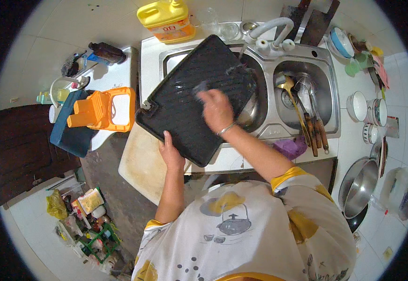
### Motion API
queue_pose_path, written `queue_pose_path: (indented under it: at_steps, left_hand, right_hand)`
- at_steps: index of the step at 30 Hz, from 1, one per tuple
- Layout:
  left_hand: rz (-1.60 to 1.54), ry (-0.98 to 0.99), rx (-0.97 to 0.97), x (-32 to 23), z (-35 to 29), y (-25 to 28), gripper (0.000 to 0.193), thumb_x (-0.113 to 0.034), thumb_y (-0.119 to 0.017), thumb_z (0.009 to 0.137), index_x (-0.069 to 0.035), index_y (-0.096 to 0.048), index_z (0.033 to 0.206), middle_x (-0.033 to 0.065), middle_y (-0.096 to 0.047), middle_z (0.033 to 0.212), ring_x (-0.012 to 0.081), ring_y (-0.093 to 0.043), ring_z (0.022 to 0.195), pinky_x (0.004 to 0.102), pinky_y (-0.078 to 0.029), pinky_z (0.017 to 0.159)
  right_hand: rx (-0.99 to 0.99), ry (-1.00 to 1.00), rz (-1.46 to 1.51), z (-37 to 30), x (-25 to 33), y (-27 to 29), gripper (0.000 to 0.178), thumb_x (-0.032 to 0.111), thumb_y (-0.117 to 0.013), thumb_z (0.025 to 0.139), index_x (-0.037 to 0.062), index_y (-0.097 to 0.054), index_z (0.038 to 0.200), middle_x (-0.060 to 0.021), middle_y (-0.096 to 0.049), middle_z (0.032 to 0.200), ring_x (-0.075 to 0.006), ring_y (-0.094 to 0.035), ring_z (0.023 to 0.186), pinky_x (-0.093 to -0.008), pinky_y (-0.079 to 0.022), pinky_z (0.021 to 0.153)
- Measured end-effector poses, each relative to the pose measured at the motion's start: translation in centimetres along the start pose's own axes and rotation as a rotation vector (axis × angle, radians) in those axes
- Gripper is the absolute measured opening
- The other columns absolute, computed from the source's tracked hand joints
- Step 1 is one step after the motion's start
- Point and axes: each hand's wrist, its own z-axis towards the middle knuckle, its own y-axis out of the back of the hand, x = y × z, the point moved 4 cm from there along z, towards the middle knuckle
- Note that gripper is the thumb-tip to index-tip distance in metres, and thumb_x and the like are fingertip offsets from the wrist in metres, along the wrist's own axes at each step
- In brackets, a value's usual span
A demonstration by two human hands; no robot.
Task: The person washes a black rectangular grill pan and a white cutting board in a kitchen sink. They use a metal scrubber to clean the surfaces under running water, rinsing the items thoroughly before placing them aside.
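A large black ridged tray (180, 107), wet in places, is tilted over the left sink basin (260, 100). My left hand (172, 153) grips its lower left edge, with the thumb on top and the other fingers hidden underneath. Over the middle of the tray, my right hand (217, 112) is closed around a small grey scrubber (201, 87), which is blurred and partly covered by the fingers. Behind the tray, a white faucet (274, 30) curves over the sink.
In the right basin (323, 70) lie ladles and spatulas (307, 100) with wooden handles. A yellow jug (166, 21) stands behind the sink. Orange plastic parts (103, 110) rest at left. Bowls (356, 106) and a steel basin (361, 187) line the right side. A purple cloth (290, 147) lies in front.
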Motion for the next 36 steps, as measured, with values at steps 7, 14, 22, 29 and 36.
queue_pose_path:
  at_steps: [7,14,22,29,36]
  left_hand:
    - [-0.186,0.141,0.188,0.2,0.7,0.7,0.054,-0.039,-0.046,0.094,-0.002,-0.037,0.132,0.0115,-0.044,0.132,0.0281,-0.044,0.12,0.0433,-0.035,0.101]
    - [-0.218,0.199,0.294,0.2,1.2,0.2,0.066,-0.054,-0.041,0.09,-0.007,-0.033,0.137,0.0122,-0.039,0.137,0.0302,-0.039,0.125,0.0463,-0.032,0.103]
    - [-0.239,0.237,0.236,-0.2,1.0,-0.1,0.07,-0.059,-0.038,0.089,-0.009,-0.031,0.138,0.0113,-0.037,0.139,0.0308,-0.037,0.126,0.0464,-0.031,0.104]
    - [-0.326,0.249,0.188,1.1,1.9,1.9,0.071,-0.063,-0.031,0.088,-0.009,-0.039,0.134,0.0118,-0.042,0.136,0.0323,-0.038,0.125,0.0488,-0.029,0.104]
    - [-0.524,0.294,0.298,0.1,1.0,0.9,0.061,-0.055,-0.031,0.092,-0.01,-0.04,0.133,0.0107,-0.043,0.136,0.0301,-0.04,0.124,0.0449,-0.031,0.104]
  right_hand:
    - [-0.081,-0.298,-0.321,0.6,-12.8,4.8,0.033,-0.001,-0.05,0.072,0.0055,-0.064,0.101,-0.0167,-0.06,0.095,-0.0347,-0.056,0.09,-0.0411,-0.047,0.08]
    - [0.186,0.235,0.273,-3.4,5.8,0.2,0.036,-0.004,-0.053,0.07,0.0123,-0.064,0.099,-0.0147,-0.059,0.096,-0.0321,-0.055,0.09,-0.0403,-0.045,0.082]
    - [0.285,0.068,-0.162,-3.3,-3.5,4.0,0.033,0.001,-0.054,0.071,0.0103,-0.064,0.101,-0.0129,-0.058,0.105,-0.0319,-0.055,0.093,-0.0396,-0.046,0.085]
    - [0.48,0.399,0.207,-7.2,7.4,-0.7,0.031,0.006,-0.055,0.072,0.0126,-0.064,0.101,-0.0074,-0.057,0.108,-0.0302,-0.053,0.097,-0.04,-0.047,0.084]
    - [0.36,0.348,0.052,-3.8,2.9,3.3,0.035,0.003,-0.058,0.069,0.0148,-0.065,0.101,-0.0105,-0.057,0.104,-0.0301,-0.057,0.093,-0.0394,-0.049,0.08]
